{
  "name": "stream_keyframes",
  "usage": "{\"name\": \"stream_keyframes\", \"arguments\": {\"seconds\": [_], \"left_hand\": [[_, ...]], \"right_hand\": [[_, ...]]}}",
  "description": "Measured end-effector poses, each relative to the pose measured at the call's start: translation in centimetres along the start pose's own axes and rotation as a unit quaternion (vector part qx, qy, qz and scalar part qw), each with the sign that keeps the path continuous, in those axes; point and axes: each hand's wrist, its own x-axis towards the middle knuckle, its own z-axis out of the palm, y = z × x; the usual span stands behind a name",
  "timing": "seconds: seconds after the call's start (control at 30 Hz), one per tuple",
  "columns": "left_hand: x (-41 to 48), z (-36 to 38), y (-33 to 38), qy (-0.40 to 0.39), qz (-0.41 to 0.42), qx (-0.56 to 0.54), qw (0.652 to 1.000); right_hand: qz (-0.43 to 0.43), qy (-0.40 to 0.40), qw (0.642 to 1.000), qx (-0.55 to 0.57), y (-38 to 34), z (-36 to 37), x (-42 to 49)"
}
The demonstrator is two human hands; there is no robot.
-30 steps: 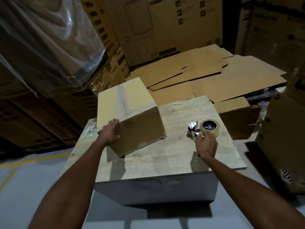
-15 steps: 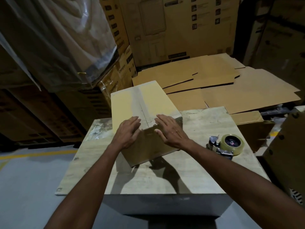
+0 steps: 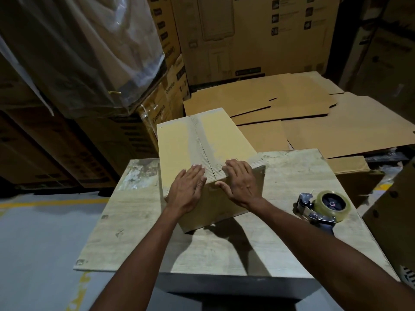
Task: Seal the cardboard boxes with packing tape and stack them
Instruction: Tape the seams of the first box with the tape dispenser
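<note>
Head view: left grip [image 3: 187,189] and right grip [image 3: 241,184], fingers straight, rest flat atop the cardboard box [image 3: 179,149].

Left grip [image 3: 187,189] and right grip [image 3: 241,184] both bare. Left forearm [image 3: 143,254] and right forearm [image 3: 314,234] bare up to frame edge. Fingernails [image 3: 197,165] trimmed short.

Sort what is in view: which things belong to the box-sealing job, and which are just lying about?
In the job: cardboard box, taped along its top seam; left hand and right hand, both pressing flat on its near top edge; tape dispenser, lying on the table.
Lying about: flattened cardboard sheets; stacked printed cartons; plastic-wrapped load.
</note>
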Motion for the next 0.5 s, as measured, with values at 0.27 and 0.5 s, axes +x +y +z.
{"name": "stream_keyframes", "arguments": {"seconds": [0.27, 0.5], "left_hand": [[-0.1, 0.6, 0.2, 0.012, -0.002, 0.024, 1.000], [0.0, 1.2, 0.3, 0.037, 0.004, 0.089, 0.995]], "right_hand": [[-0.046, -0.010, 0.999, -0.025, 1.2, 0.6, -0.4], [-0.091, -0.069, 0.993, -0.028, 2.3, -0.7, -0.5]]}}
